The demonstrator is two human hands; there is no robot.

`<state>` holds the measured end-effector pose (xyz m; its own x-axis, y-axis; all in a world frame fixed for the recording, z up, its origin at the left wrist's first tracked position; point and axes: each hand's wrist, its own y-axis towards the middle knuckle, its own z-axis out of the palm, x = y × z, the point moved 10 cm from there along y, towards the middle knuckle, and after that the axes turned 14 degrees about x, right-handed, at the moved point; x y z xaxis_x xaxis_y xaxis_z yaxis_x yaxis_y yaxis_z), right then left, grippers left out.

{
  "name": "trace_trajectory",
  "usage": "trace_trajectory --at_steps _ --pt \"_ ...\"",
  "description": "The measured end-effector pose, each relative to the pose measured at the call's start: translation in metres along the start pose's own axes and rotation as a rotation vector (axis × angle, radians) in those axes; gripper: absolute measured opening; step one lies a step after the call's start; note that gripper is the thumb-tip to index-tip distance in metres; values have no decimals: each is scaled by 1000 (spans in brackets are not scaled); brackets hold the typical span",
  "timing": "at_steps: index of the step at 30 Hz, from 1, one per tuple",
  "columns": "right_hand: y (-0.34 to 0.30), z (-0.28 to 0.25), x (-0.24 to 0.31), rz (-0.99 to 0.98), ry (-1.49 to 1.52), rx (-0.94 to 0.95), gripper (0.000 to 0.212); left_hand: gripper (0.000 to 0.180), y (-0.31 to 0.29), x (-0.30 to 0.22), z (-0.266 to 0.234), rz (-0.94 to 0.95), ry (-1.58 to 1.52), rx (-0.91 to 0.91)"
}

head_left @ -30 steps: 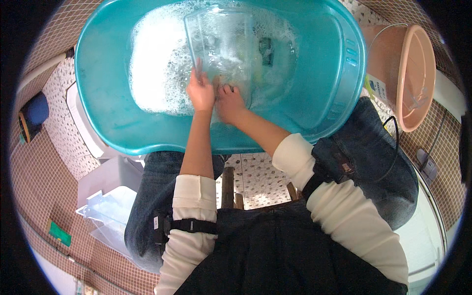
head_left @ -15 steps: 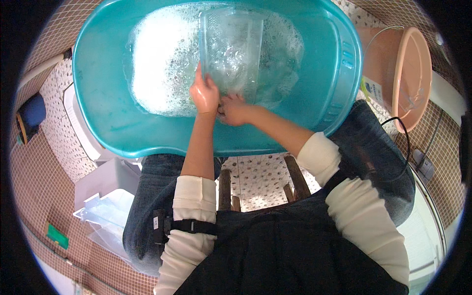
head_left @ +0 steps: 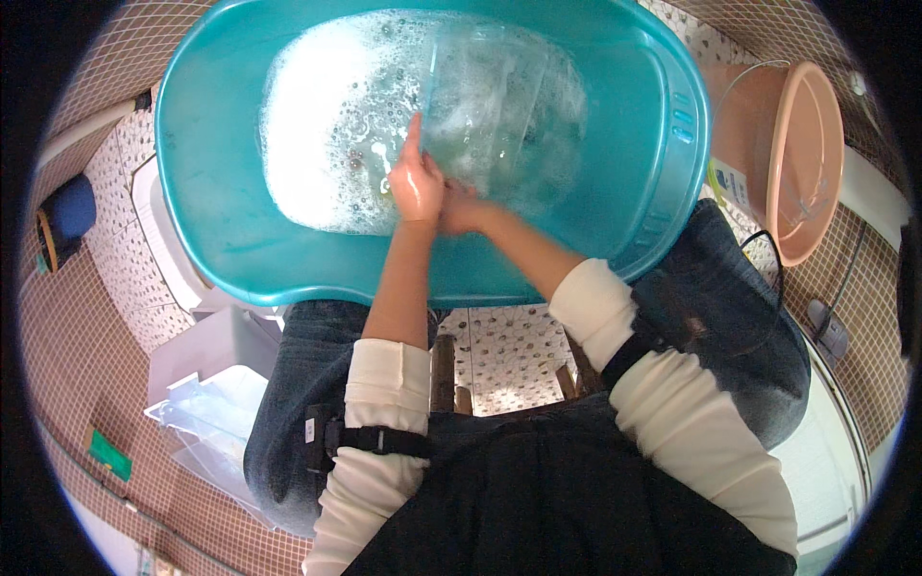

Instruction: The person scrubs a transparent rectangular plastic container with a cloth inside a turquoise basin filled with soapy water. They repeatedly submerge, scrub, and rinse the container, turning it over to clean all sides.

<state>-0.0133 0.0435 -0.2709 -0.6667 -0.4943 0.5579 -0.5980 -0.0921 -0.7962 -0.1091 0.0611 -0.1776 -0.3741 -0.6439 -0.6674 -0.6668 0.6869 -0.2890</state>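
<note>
- Left sleeve [head_left: 384, 379], cream, and what a broad turned-back cuff!
- Right sleeve [head_left: 696, 432], matching cream, rolled up too, wrinkles all along it.
- Black strap [head_left: 408, 443] round the left one, buckle [head_left: 381, 441] showing, small black box [head_left: 322, 456] alongside (white label [head_left: 309, 430], there it is).
- Second strap [head_left: 629, 360], also black, on the right.
- Black garment [head_left: 538, 490] down the front.
- Dark blue jeans [head_left: 307, 394], thin black cable [head_left: 780, 269] looping at the right knee.
</note>
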Motion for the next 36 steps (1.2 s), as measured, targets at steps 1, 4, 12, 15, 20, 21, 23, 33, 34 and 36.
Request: trace_trajectory --at_steps 1,4,12,15,20,21,23,33,34,36 --pt "0 2 8 -83 -139 86 55 61 1 4 1 -34 5 13" --pt "-3 14 4 -122 -517 347 63 56 1 3 -3 -31 59 -39" --pt "-3 -7 -5 95 -667 137 41 64 -3 15 8 -48 2 -30" --pt "-10 -16 -20 174 -625 99 43 61 -6 17 6 23 -60 -132" --pt "-12 -33 -45 163 -548 100 34 58 3 52 63 -137 -376 305" --pt "-9 -42 -46 127 -457 61 33 58 1 51 72 -94 -547 368" --pt "-7 -46 -39 12 -535 32 32 59 -12 51 93 -55 -663 565" --pt "-15 -7 -41 154 -375 372 43 55 -21 50 82 -1 -107 424" --pt "-19 -14 -41 156 -435 319 41 56 -22 46 83 -13 -56 441" --pt "-30 -31 -48 164 -585 229 37 58 -23 34 77 16 25 423"
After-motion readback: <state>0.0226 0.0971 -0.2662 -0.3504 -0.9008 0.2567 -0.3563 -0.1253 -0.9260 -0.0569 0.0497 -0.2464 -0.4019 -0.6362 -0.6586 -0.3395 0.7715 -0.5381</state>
